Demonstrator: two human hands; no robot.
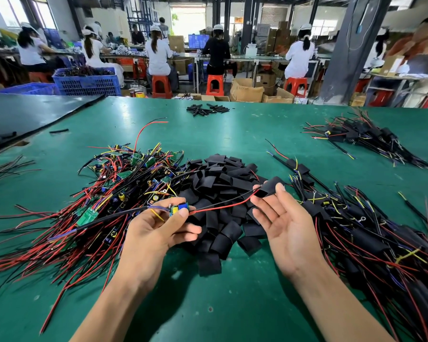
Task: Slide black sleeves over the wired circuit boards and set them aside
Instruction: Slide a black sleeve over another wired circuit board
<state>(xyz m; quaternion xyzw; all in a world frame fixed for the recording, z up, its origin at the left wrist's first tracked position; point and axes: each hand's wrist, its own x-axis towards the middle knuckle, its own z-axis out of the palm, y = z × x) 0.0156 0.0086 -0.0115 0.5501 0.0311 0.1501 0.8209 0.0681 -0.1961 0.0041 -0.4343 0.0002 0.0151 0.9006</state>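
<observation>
Nothing legible is showing in this workshop: faint handwritten marks on a cardboard box [246, 91], far beyond the right hand [286, 228], are appearing too blurred to read, and a blue screen [198, 41] farther back is showing only unreadable lines.

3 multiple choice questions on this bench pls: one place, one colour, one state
1. The loose sleeve pile lies: A in a blue crate; B between the bare-board heap and the sleeved heap; C on a stool.
2. The wires from the held board to the held sleeve are: A red and black; B white and green; C both yellow.
3. The held board is: A fully sleeved; B dropped in a box; C bare, gripped by the left hand.
1 B, the heaps flank it. 2 A, both colours cross the gap. 3 C, the right hand pinches the sleeve clear of it.
</observation>
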